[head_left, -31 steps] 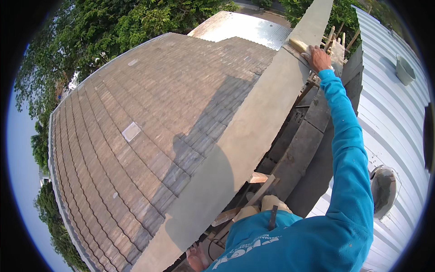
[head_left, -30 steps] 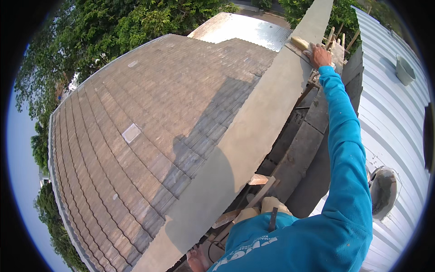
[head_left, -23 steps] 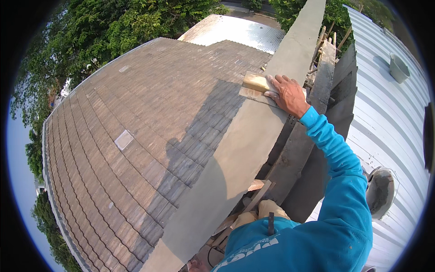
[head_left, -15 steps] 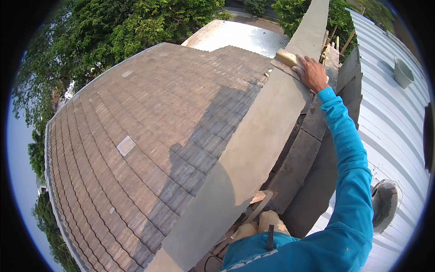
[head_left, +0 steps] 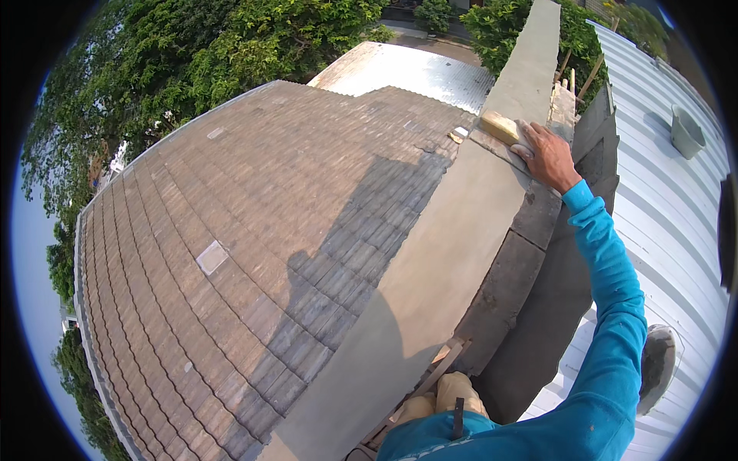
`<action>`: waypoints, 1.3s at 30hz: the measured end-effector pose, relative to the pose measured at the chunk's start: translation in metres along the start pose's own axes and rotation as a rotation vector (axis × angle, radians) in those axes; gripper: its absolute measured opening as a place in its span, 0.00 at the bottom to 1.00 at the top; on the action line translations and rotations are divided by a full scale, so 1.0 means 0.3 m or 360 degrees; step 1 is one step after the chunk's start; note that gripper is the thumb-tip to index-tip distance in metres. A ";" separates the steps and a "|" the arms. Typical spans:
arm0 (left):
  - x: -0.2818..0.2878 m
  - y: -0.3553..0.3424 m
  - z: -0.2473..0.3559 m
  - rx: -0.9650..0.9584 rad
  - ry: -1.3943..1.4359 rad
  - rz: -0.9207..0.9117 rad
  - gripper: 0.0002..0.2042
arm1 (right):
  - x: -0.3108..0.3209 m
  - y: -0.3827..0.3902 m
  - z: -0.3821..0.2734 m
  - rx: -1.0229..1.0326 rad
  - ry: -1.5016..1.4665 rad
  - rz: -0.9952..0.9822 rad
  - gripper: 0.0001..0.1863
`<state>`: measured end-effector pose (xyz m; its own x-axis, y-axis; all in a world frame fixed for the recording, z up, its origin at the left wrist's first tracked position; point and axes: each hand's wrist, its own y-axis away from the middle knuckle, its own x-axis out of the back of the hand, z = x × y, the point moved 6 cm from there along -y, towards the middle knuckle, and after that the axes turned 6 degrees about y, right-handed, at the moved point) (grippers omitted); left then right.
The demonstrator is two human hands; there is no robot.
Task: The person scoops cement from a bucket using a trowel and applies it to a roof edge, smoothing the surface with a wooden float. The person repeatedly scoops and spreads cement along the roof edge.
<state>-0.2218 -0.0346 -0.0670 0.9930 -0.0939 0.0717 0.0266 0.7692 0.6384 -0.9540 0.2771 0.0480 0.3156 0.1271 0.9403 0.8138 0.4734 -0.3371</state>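
My right hand [head_left: 547, 156], in a teal sleeve, grips a wooden float [head_left: 500, 129] with a pale block handle and a flat base lying across the grey plastered band [head_left: 430, 284]. The band runs diagonally from the bottom middle to the top, along the edge of the brown tiled roof [head_left: 200, 200], with my shadow over both. My left hand is out of view. My legs [head_left: 450, 396], in tan trousers, show below, beside some timber pieces.
A concrete ledge [head_left: 503, 300] and dark gap lie right of the band. Further right is a white corrugated roof [head_left: 646, 223] with a bucket [head_left: 686, 132] and a mortar-smeared container [head_left: 657, 369]. Bamboo poles [head_left: 588, 81], a metal roof [head_left: 403, 69] and trees stand beyond.
My right hand first drew the float toward me, pushed it back up the band, and now has it slightly nearer again. The view has shifted, so the scene sits lower.
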 end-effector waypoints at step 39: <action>-0.024 -0.014 0.019 -0.0066 -0.0127 -0.0028 0.20 | -0.173 -0.411 0.412 -0.0460 0.0409 -0.0149 0.24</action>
<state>-0.2297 -0.0409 -0.0658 0.9800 -0.1563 0.1227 0.0503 0.7924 0.6079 -1.1310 0.3200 0.0465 0.3158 -0.1442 0.9378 0.9369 0.2033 -0.2842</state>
